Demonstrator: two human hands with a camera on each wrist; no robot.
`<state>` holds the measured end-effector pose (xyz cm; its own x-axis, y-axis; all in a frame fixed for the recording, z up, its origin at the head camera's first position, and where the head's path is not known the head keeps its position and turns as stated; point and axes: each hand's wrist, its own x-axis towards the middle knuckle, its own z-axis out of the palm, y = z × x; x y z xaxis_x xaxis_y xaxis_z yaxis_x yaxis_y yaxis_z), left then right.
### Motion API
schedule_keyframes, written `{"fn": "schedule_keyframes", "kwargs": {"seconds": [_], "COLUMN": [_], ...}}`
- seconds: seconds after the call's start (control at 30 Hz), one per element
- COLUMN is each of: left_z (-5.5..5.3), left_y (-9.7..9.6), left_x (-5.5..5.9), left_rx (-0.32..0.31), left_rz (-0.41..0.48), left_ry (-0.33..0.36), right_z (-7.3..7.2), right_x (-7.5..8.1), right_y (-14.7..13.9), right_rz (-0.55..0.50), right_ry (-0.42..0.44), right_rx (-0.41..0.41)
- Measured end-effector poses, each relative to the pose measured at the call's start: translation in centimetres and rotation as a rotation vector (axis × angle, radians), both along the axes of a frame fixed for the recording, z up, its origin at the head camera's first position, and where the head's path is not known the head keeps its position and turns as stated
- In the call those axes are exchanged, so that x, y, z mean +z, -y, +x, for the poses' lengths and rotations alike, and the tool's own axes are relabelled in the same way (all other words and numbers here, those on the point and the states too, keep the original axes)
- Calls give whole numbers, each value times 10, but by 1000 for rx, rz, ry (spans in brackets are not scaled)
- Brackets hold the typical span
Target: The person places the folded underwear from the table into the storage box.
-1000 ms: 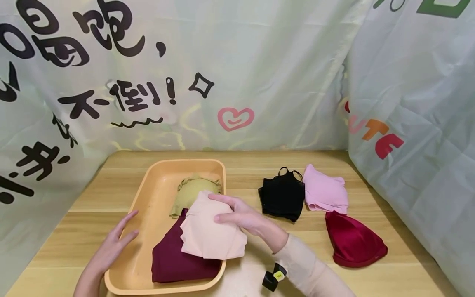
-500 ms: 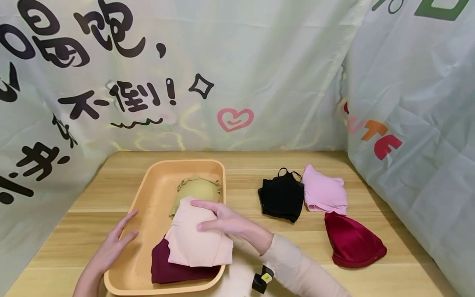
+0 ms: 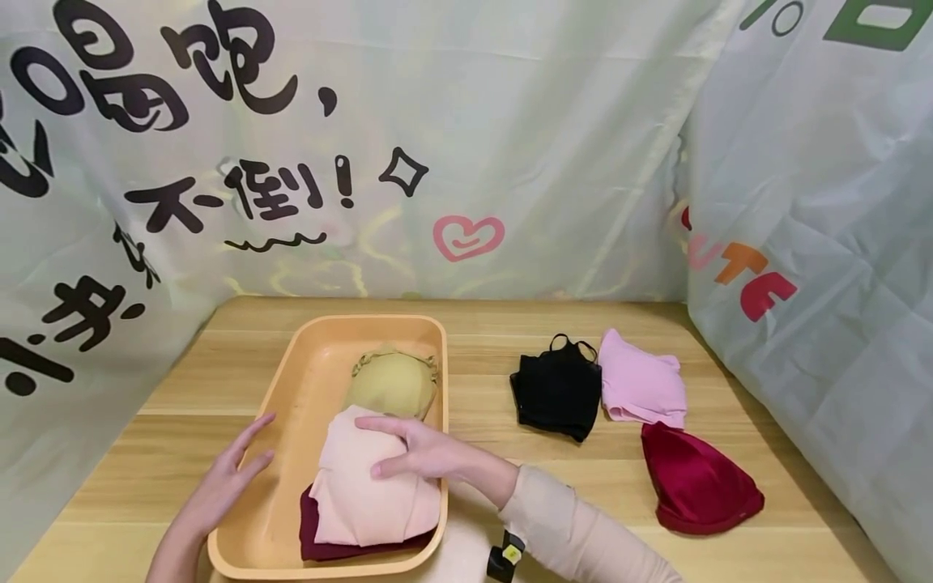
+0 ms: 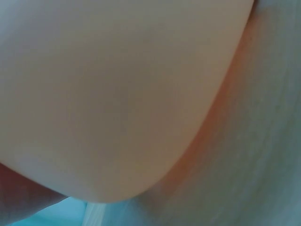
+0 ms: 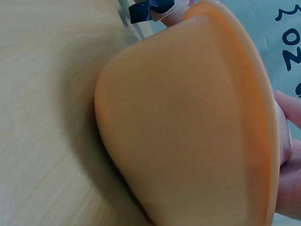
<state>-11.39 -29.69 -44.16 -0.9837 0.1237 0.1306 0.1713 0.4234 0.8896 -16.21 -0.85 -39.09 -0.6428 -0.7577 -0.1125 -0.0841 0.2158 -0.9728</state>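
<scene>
My right hand (image 3: 415,449) holds a folded pale pink bra (image 3: 364,502) inside the peach plastic tray (image 3: 284,397), thumb and index finger on its upper face; the other fingers are hidden. Most of a dark maroon folded garment (image 3: 309,530) is covered by the pink one. Behind them, a yellow-green garment (image 3: 394,385) with a ruffled edge lies in the tray. At the tray's left rim is my left hand (image 3: 222,490), fingers extended and thumb apart. The left wrist view is filled by the tray's outer wall (image 4: 117,103). Fingers (image 5: 289,174) show beyond the rim in the right wrist view.
Right of the tray, a black strappy top (image 3: 557,389) lies beside a folded lilac garment (image 3: 641,376) on the wooden table (image 3: 488,348). A shiny wine-red bra (image 3: 696,482) lies in front of them. Printed curtains (image 3: 554,162) stand behind and at both sides.
My right hand has moved left and toward me with the pale pink bra, lowering it over the maroon garment within the tray. The left hand has stayed at the rim.
</scene>
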Motion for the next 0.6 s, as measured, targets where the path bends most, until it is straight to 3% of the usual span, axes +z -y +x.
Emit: {"fn": "schedule_keyframes", "kwargs": {"seconds": [0.43,0.6], "left_z": [-1,0], "left_y": [0,-1], "left_x": [-2,-2], "left_rx": [16,14], "left_rz": [-17,-13], "left_ry": [-11,-16], "right_z": [5,5], "right_x": [-3,-3], "right_y": [0,0], "right_rz": [153,316], "right_ry": [-202,-399], "right_rx": [50,107]}}
